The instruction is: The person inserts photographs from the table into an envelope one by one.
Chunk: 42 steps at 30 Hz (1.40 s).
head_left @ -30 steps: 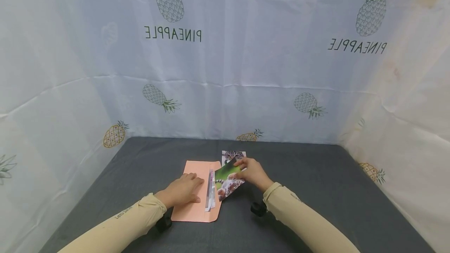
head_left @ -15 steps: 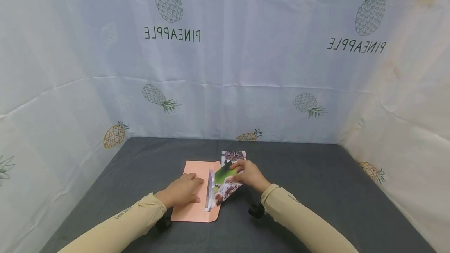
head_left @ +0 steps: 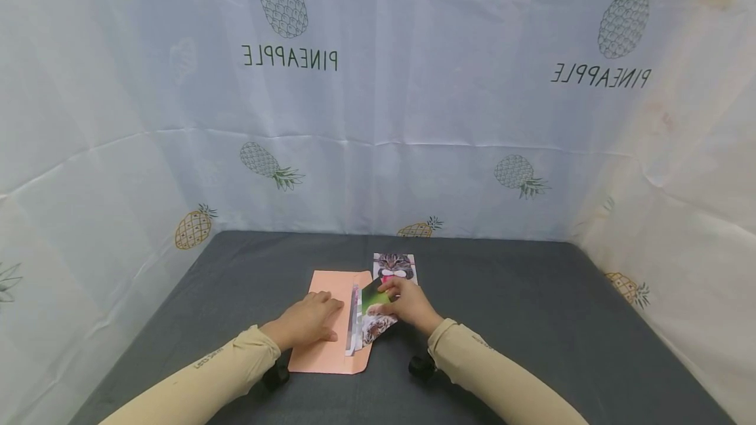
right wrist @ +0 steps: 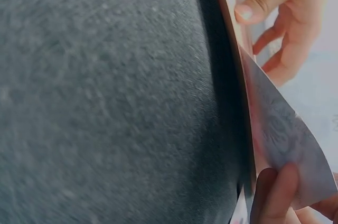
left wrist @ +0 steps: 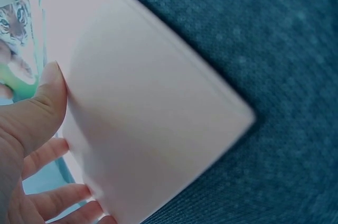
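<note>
A pink-orange paper envelope [head_left: 325, 281] lies on the dark table, its opening to the right. My left hand [head_left: 308, 320] rests on its left half; in the left wrist view the thumb [left wrist: 48, 89] presses on the paper. Several white-edged sheets [head_left: 353, 326] stick out at the opening. My right hand [head_left: 410, 307] pinches a glossy tiger photo [head_left: 373, 330] with a green background, tilted, its left edge at the opening. The right wrist view has the photo's pale back [right wrist: 285, 129], slightly bent. Behind it, a cat photo [head_left: 394, 263] lies partly covered by the right hand.
The dark cloth-covered table [head_left: 502, 300] stretches out on both sides. White pineapple-printed curtains [head_left: 378, 182] hang behind it and to the left and right. A black wrist device [head_left: 422, 367] sits under the right wrist, and another black device [head_left: 275, 377] under the left.
My right hand has moved left and slightly down with the tiger photo, bringing it further over the envelope's opening. More of the cat photo shows. The left hand has stayed put.
</note>
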Tool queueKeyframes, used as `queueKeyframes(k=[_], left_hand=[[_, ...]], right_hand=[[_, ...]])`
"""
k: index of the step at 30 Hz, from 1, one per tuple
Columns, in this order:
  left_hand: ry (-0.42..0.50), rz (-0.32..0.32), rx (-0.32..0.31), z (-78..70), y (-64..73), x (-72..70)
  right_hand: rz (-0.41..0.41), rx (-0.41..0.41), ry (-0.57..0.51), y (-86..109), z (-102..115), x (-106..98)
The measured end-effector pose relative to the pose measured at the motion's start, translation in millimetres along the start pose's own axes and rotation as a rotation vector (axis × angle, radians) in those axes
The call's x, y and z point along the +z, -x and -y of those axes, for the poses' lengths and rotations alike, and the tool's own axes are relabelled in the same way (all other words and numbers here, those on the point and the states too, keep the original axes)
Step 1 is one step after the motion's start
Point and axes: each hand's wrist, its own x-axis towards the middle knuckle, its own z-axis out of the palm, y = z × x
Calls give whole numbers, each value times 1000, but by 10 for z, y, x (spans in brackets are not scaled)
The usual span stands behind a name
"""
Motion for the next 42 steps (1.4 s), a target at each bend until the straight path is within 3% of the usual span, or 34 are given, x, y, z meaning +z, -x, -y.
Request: queueKeyframes(k=[10,18,29,42], left_hand=[[-2,1,-1,-18,-4,-10],[3,2,-9,-14,-8,-3],[16,12,-40,-26,-8,-23],[33,5,-34,-28,-3,-26]], right_hand=[[-5,25,-55,56,-62,-10],[17,44,-190,104,-113,-78],[16,31,-196,149,-56,-31],[43,38,-237,127,6,85]])
